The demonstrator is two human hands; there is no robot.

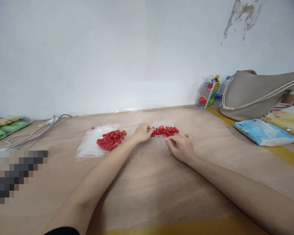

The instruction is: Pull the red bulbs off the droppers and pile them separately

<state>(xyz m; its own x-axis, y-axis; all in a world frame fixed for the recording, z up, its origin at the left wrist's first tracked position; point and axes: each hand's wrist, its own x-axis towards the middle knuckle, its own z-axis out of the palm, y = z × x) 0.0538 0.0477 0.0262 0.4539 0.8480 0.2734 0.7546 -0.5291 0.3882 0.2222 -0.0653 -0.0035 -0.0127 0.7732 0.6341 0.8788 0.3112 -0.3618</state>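
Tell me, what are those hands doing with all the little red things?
A person has both hands on a bunch of clear tubes lying on a brown table. The left hand touches the red-capped ends. The right hand rests its fingertips on the tubes beside it. Loose red caps lie piled on clear plastic bags to the left. A beige bag, a tissue pack and bottles sit at the right.

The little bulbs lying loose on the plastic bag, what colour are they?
Red. The bulbs show best in the head view.

Bulbs (111, 139) on plastic bags (88, 148) left of pipettes (149, 149); tote bag (254, 94) far right.
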